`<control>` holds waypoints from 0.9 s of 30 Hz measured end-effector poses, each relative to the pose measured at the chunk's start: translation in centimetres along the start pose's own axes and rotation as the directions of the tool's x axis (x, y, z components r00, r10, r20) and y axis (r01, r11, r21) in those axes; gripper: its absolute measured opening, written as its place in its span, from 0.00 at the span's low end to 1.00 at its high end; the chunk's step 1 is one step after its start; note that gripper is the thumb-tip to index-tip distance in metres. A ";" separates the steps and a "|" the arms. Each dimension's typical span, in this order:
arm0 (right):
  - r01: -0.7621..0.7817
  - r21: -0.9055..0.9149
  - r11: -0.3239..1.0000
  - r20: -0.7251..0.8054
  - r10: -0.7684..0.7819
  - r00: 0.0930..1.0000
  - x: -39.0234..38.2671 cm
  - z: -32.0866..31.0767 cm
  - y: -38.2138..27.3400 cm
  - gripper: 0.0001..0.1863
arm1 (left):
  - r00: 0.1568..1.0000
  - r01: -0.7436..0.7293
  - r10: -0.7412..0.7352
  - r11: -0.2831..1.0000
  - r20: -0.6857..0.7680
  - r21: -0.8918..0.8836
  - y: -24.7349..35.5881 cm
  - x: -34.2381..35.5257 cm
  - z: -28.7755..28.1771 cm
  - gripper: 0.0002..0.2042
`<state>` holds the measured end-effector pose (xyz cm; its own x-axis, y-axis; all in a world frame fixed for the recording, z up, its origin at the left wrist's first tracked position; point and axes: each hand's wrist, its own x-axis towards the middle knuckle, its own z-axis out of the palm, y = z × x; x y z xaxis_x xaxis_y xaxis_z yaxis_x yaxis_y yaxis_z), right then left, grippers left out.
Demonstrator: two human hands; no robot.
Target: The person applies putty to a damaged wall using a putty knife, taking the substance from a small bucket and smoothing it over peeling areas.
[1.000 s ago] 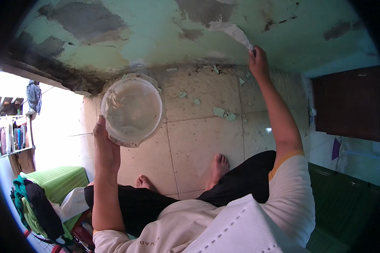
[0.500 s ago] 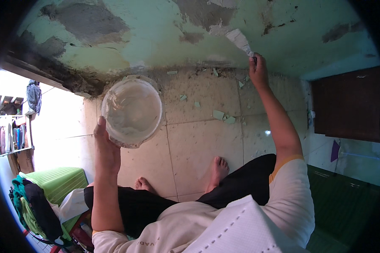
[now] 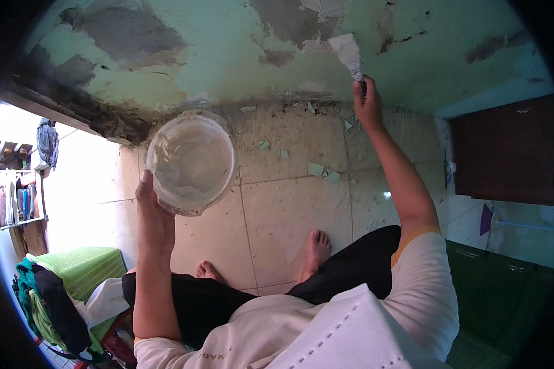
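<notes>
My left hand point(image 3: 156, 206) grips a round white bucket point(image 3: 192, 161) at its near left side, thumb over the rim and the other fingers hidden beneath. Pale, creamy filler paste point(image 3: 197, 157) lies inside and coats its walls. Out ahead to the right, my right hand point(image 3: 368, 101) is closed round the handle of a putty knife point(image 3: 348, 54). White paste covers the knife's blade, which is at the green wall point(image 3: 228, 61), beside a whitish smear. Grey bare patches point(image 3: 123, 34) show where the wall's paint is gone.
Paint flakes point(image 3: 317, 169) lie on the tiled floor point(image 3: 289, 209) along the wall's foot. My bare feet point(image 3: 319, 247) stand on the tiles. Clothes point(image 3: 49, 301) and a green plastic piece point(image 3: 92, 267) are at lower left. A dark brown panel point(image 3: 505, 150) stands at right.
The putty knife has shifted slightly up and its blade has turned more upright, with my right hand moving a little left. The bucket has hardly moved.
</notes>
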<state>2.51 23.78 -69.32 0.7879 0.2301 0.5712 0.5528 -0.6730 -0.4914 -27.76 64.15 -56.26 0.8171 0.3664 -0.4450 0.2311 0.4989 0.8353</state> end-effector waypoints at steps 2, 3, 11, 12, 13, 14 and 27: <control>0.055 0.128 0.990 -0.037 -0.051 0.998 0.8 -0.5 -0.9 0.17 | 1.000 -0.012 0.013 1.000 0.015 -0.018 0.1 0.0 0.1 0.29; 0.068 0.101 0.993 -0.035 -0.065 0.997 1.6 -0.8 -2.5 0.17 | 1.000 -0.007 0.007 1.000 0.012 -0.016 0.2 -0.1 0.1 0.29; 0.242 -0.081 0.967 -0.133 -0.252 0.959 3.4 -0.5 -5.9 0.16 | 0.999 0.003 -0.003 1.000 0.044 0.007 0.2 -0.1 -0.5 0.28; 0.228 -0.110 0.967 -0.138 -0.242 0.960 3.4 -0.1 -5.6 0.15 | 0.999 0.005 -0.006 1.000 0.034 0.006 0.2 -0.1 -0.5 0.28; 0.213 -0.138 0.967 -0.142 -0.232 0.962 3.6 0.4 -5.3 0.15 | 1.000 0.008 -0.008 1.000 0.024 0.005 0.3 -0.2 -0.6 0.28; 0.198 -0.165 0.966 -0.149 -0.223 0.963 3.9 0.8 -5.3 0.15 | 1.000 0.010 -0.010 1.000 0.014 0.005 0.3 -0.3 -0.6 0.28; -0.003 -0.284 0.959 -0.040 -0.009 0.999 0.5 2.5 -1.9 0.16 | 1.000 0.010 -0.010 1.000 0.023 0.029 -0.2 0.0 -1.0 0.31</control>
<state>2.52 26.96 -69.78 0.7715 0.2076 0.6014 0.4505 -0.8457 -0.2859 -28.34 64.85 -56.71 0.8264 0.3433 -0.4462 0.2542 0.4797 0.8398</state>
